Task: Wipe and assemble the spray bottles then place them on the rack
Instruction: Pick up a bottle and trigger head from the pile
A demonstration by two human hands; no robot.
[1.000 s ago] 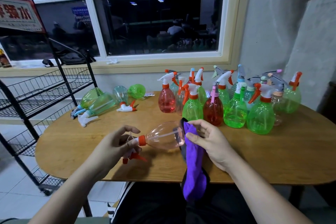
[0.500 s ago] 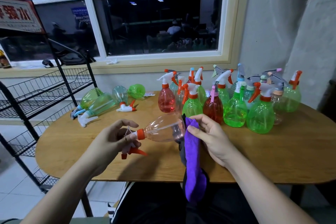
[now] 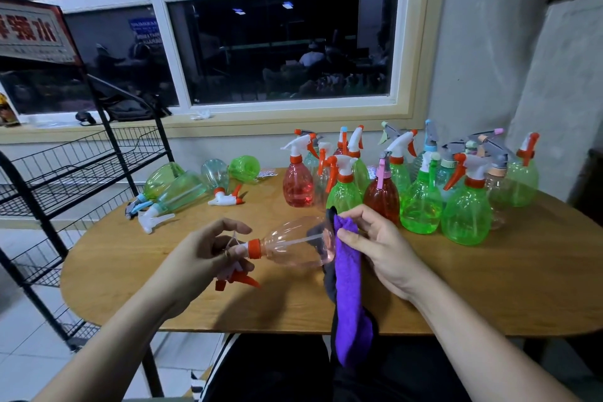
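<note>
A clear pinkish spray bottle [image 3: 290, 246] with an orange collar lies sideways above the wooden table [image 3: 489, 287]. My left hand [image 3: 202, 258] grips its spray head, the orange trigger poking out below. My right hand [image 3: 378, 245] pinches a purple cloth [image 3: 349, 297] against the bottle's base; the cloth hangs down past the table edge. A black wire rack [image 3: 65, 173] stands to the left of the table.
Several upright green and red spray bottles [image 3: 421, 199] crowd the back right of the table. Several green bottles [image 3: 182, 186] lie on their sides at the back left, near a loose white trigger head [image 3: 225, 199]. A window and wall are behind.
Both hands have lifted the bottle and cloth slightly and shifted them a little to the right. The bottle has tilted, base higher. Grips are unchanged.
</note>
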